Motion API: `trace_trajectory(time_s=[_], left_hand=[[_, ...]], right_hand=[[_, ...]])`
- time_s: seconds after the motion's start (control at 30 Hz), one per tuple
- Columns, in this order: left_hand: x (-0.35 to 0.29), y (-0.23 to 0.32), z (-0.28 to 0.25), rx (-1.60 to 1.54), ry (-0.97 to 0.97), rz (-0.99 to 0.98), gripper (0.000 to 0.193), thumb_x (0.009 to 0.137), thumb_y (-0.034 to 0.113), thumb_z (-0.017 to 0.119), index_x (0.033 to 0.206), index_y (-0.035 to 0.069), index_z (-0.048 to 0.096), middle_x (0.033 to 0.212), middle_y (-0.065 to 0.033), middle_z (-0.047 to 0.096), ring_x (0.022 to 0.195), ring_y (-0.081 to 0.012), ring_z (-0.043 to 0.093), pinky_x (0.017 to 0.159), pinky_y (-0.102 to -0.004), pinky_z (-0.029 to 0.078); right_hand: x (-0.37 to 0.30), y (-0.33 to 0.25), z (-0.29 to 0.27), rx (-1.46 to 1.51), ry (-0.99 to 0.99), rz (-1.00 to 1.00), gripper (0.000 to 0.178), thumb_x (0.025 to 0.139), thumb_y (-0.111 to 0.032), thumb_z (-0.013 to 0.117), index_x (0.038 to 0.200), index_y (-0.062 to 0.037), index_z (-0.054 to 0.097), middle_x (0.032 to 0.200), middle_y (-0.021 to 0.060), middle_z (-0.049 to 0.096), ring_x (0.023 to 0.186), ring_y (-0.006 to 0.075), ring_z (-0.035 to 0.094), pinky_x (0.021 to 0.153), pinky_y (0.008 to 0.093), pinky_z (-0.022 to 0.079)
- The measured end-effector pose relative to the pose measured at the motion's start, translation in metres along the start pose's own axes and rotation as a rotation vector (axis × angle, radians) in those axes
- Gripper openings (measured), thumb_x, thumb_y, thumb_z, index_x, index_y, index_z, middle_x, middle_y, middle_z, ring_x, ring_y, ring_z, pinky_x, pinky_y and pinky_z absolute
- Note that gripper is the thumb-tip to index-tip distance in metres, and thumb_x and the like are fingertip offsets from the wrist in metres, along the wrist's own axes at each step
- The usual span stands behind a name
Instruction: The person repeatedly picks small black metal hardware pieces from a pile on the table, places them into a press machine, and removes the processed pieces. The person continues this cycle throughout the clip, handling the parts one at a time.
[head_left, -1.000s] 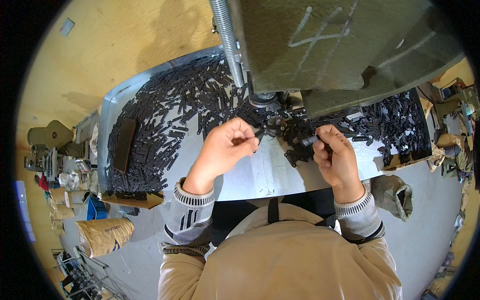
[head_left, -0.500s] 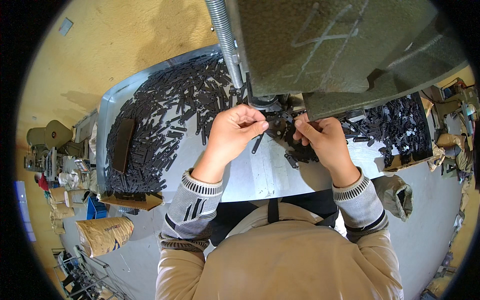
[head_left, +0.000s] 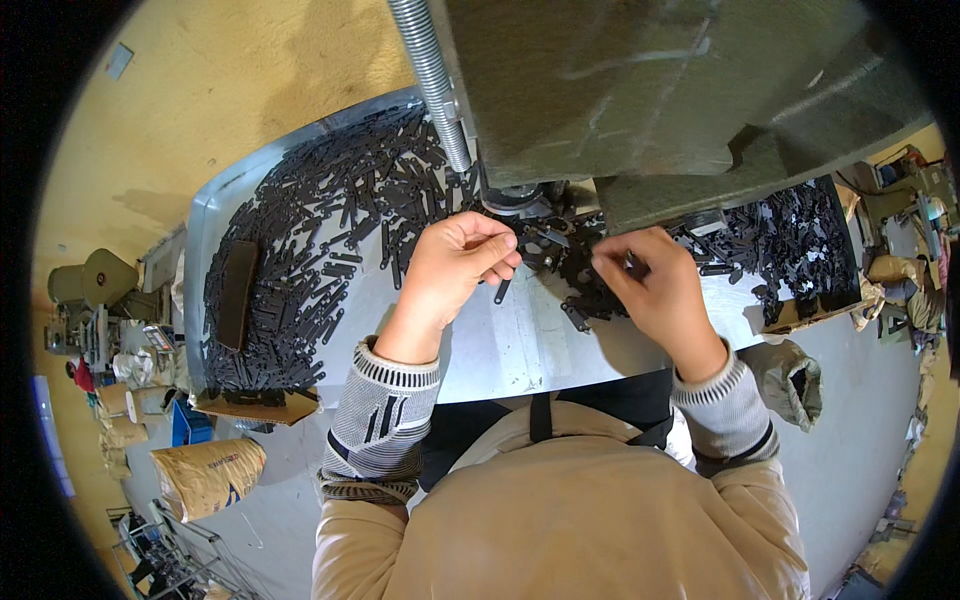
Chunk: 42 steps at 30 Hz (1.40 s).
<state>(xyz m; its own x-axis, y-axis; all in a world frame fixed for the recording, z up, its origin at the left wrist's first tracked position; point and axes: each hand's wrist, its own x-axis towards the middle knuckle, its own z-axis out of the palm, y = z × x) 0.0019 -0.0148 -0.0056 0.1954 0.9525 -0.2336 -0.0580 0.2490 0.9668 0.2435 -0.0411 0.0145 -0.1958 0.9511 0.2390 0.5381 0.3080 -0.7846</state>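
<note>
A small black flat part [head_left: 503,290] was pinched in the left hand [head_left: 458,268] and another [head_left: 632,262] in the right hand [head_left: 655,295], apparently for feeding under the overhanging machine [head_left: 640,90], where little room was left above the metal tray [head_left: 520,340].

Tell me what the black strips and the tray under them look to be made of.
Black strips: thin, flat, matte black pieces, probably plastic or coated metal; the look leaves it open. Tray: bare sheet metal, dull silvery grey, with a raised rim and faint reflections.
</note>
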Motion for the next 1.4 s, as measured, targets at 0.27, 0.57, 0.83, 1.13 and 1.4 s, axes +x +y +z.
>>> trace_trajectory(time_s=[0.27, 0.57, 0.83, 1.13, 1.4], left_hand=[[0.001, 0.000, 0.001, 0.007, 0.015, -0.005, 0.012, 0.091, 0.009, 0.068, 0.096, -0.001, 0.066, 0.080, -0.0094, 0.070, 0.066, -0.0124, 0.065, 0.059, -0.0220, 0.051], [0.000, 0.003, -0.003, -0.078, 0.004, -0.008, 0.014, 0.095, 0.014, 0.064, 0.098, 0.000, 0.062, 0.075, -0.0058, 0.067, 0.061, -0.0096, 0.060, 0.056, -0.0201, 0.048], [-0.007, 0.004, -0.018, -0.199, 0.149, 0.230, 0.010, 0.094, 0.011, 0.062, 0.102, 0.004, 0.063, 0.079, 0.0012, 0.061, 0.070, -0.0054, 0.056, 0.062, -0.0182, 0.043], [-0.005, 0.004, -0.011, -0.107, 0.180, 0.257, 0.010, 0.093, 0.004, 0.059, 0.101, 0.001, 0.062, 0.082, -0.0006, 0.061, 0.072, -0.0077, 0.057, 0.063, -0.0200, 0.044], [-0.005, 0.006, -0.010, -0.030, 0.181, 0.200, 0.009, 0.092, 0.003, 0.059, 0.100, -0.001, 0.062, 0.083, -0.0021, 0.062, 0.072, -0.0094, 0.059, 0.063, -0.0210, 0.045]], right_hand=[[-0.045, -0.002, 0.018, -0.203, 0.026, -0.148, 0.015, 0.071, -0.005, 0.076, 0.083, -0.0044, 0.067, 0.081, 0.0102, 0.062, 0.064, 0.0289, 0.064, 0.054, 0.0348, 0.051], [-0.018, -0.008, 0.006, -0.024, 0.150, 0.005, 0.013, 0.081, -0.003, 0.073, 0.088, -0.0010, 0.062, 0.077, 0.0095, 0.067, 0.058, 0.0159, 0.063, 0.053, 0.0262, 0.048], [0.022, -0.006, 0.031, -0.095, 0.200, -0.245, 0.013, 0.080, -0.004, 0.076, 0.092, -0.0029, 0.072, 0.068, 0.0060, 0.063, 0.051, 0.0106, 0.053, 0.049, 0.0256, 0.043], [0.021, -0.009, 0.027, -0.097, 0.072, -0.090, 0.011, 0.082, -0.006, 0.070, 0.093, -0.0029, 0.070, 0.079, 0.0123, 0.069, 0.065, 0.0248, 0.063, 0.060, 0.0326, 0.049], [0.015, 0.005, -0.006, 1.161, -0.193, 0.463, 0.031, 0.088, 0.007, 0.037, 0.113, 0.0075, 0.055, 0.116, 0.0244, 0.061, 0.098, 0.0235, 0.058, 0.087, 0.0337, 0.048]])
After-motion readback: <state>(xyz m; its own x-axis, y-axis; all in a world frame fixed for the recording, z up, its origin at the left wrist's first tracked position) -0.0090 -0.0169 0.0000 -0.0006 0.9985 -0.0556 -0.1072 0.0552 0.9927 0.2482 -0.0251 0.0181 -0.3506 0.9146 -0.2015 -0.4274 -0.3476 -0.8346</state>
